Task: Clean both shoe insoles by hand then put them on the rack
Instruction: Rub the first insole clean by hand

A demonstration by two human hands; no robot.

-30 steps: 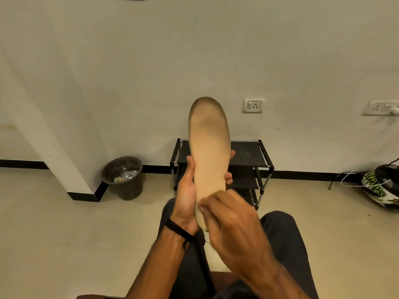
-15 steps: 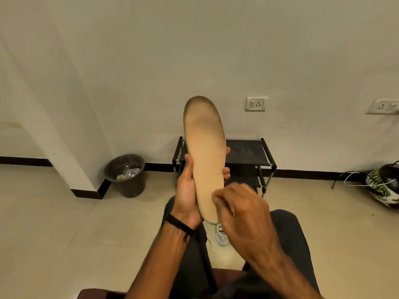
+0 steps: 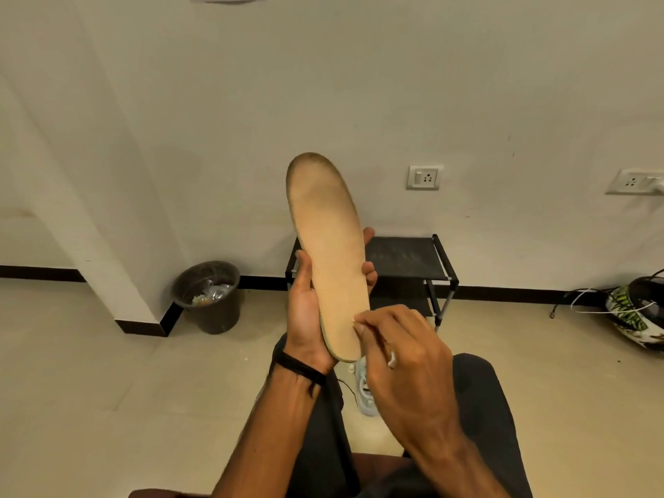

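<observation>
White wall (image 3: 359, 84) fills the back of the view, tiled floor (image 3: 90, 389) below it, black skirting along the join. Your legs in dark trousers (image 3: 485, 407) sit at the bottom, with a reddish seat edge just visible under them. Black shoe rack (image 3: 406, 257) stands against the wall, straight ahead, its top shelf partly hidden behind the insole. Dark bin (image 3: 210, 300) with trash in it sits left of the rack beside a wall corner. Helmet (image 3: 639, 314) with a green leaf pattern lies on the floor far right, white cable next to it. Tan insole (image 3: 328, 253) is upright in front of you, toe end up and darker with grime, heel end down. Your left hand (image 3: 305, 310) grips it around the lower half, thumb on the left edge, fingertips wrapping out on the right edge. Your right hand (image 3: 406, 350) has its fingers curled, fingertips touching the insole face near the heel; can't tell if anything's pinched. Light shoe (image 3: 363, 389) sits on the floor between your knees, mostly hidden. Two wall sockets (image 3: 424, 177) on the right. Black band (image 3: 298, 368) on your left wrist.
</observation>
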